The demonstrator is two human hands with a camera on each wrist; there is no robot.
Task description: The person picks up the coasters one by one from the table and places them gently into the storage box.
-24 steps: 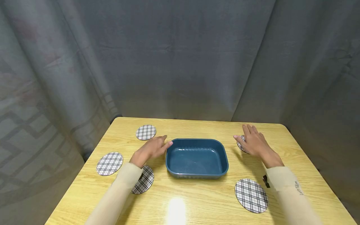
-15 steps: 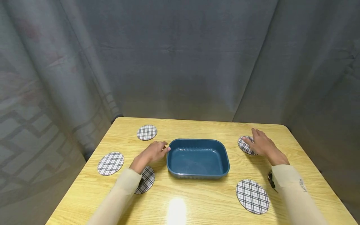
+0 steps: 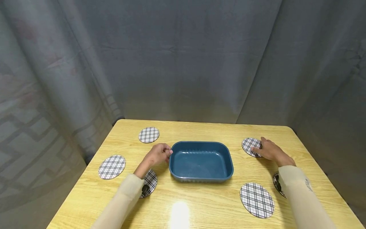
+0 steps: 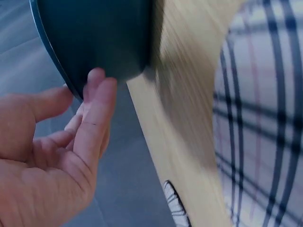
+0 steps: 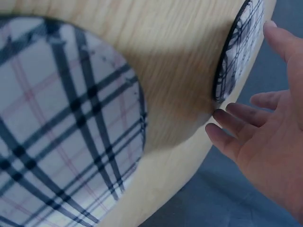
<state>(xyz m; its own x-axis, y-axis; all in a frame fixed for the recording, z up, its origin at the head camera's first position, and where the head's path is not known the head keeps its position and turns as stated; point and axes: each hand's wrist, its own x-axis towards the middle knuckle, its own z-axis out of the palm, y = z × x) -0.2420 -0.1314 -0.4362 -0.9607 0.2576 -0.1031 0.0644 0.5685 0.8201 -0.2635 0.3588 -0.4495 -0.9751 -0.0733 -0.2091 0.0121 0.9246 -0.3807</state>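
Note:
A rectangular dark blue dish [image 3: 200, 162] sits on the wooden table. At its left end my left hand [image 3: 158, 154] pinches the rim, as the left wrist view shows: the thumb is on one side of the dish wall [image 4: 109, 38], the fingers [image 4: 97, 123] on the other. My right hand [image 3: 271, 150] is over the far-right plaid round coaster [image 3: 250, 146], its thumb above the coaster and its fingers spread by the right edge. Nothing is gripped there; in the right wrist view the hand [image 5: 270, 127] is beside that coaster [image 5: 239, 52], and contact is unclear.
More plaid coasters lie about: one at far left [image 3: 149, 135], one at left [image 3: 111, 167], one partly under the left wrist [image 3: 151, 181], one at near right [image 3: 256, 199], and one mostly hidden by the right sleeve [image 3: 276, 183]. Grey curtains [image 3: 183, 63] hang behind the table.
My left hand's fingers have closed on the dish's left rim. My right hand has moved right and down, uncovering more of the far-right coaster. The dish stays in place.

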